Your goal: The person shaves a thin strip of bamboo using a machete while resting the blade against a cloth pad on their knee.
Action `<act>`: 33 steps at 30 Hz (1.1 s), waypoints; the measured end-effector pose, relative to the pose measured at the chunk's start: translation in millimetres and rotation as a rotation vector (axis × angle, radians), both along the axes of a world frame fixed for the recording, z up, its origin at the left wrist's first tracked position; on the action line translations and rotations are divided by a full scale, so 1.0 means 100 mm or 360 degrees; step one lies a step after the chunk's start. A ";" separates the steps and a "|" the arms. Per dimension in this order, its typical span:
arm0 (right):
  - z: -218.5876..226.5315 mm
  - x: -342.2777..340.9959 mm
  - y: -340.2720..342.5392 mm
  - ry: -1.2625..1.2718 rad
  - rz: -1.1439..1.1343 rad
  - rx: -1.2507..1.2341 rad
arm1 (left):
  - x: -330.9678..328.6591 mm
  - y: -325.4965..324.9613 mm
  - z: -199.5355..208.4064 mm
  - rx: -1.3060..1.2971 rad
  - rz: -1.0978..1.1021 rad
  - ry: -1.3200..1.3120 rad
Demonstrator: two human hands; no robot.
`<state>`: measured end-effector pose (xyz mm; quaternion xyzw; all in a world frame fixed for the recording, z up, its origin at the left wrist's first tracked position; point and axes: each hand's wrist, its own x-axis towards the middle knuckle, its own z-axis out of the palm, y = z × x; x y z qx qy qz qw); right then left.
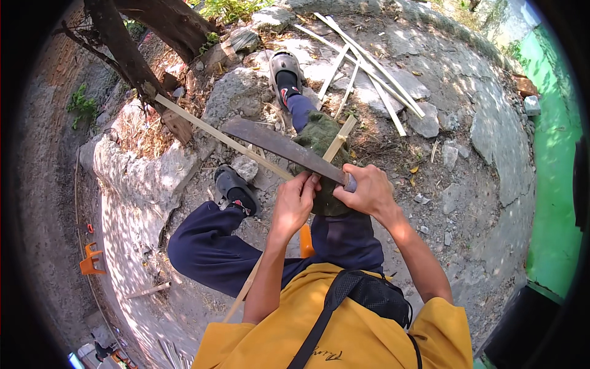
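My right hand (367, 189) is closed around the handle of a long, broad-bladed knife (276, 142). The dark blade slants up and to the left, across a pale bamboo strip (339, 140) over my raised leg. Close to the handle, my left hand (295, 202) pinches bamboo, its fingertips beside the blade's lower edge. From these fingers a long thin bamboo strip (212, 131) runs out to the upper left. Another length (243, 292) passes under my left forearm; whether these pieces are joined is hidden by the hand. A dark green cloth (322, 132) covers my knee beneath the work.
Several split bamboo strips (375, 67) lie on the cracked concrete ahead. Tree trunks (126, 52) and rocks (236, 92) stand at the upper left. A green wall (556, 166) borders the right. Farther left are an orange chair (92, 259) and a loose stick (149, 290).
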<state>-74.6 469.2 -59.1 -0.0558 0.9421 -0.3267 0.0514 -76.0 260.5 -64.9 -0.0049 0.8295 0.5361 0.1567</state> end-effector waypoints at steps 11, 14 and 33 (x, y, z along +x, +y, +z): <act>-0.01 -0.01 -0.04 -0.0092 -0.0066 0.0059 | 0.28 -0.14 0.03 0.0094 0.0072 -0.0027; 0.02 0.00 -0.06 -0.0017 -0.0057 0.0055 | 0.45 -0.20 0.03 0.0130 0.0135 0.0041; 0.00 0.02 -0.03 -0.0150 -0.0024 -0.0045 | 0.52 -0.34 0.11 0.0002 0.0130 -0.0022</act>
